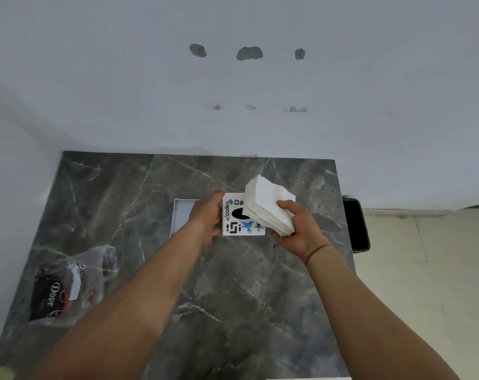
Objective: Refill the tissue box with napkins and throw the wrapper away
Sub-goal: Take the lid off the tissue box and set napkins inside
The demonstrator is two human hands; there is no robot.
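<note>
A white tissue box lid (234, 215) with stickers and a dark oval hole lies on the grey marble table (233, 283). My left hand (207, 215) grips its left edge. To the left of that hand an open white box part (182, 215) shows, partly hidden behind it. My right hand (298, 229) holds a thick stack of white napkins (268, 207) tilted above the lid's right side. A crumpled clear plastic wrapper (68, 283) with "Dove" print lies at the table's front left.
A black bin (356, 223) stands on the floor just right of the table. The white wall rises right behind the table. A yellowish object (0, 374) peeks in at the bottom left corner.
</note>
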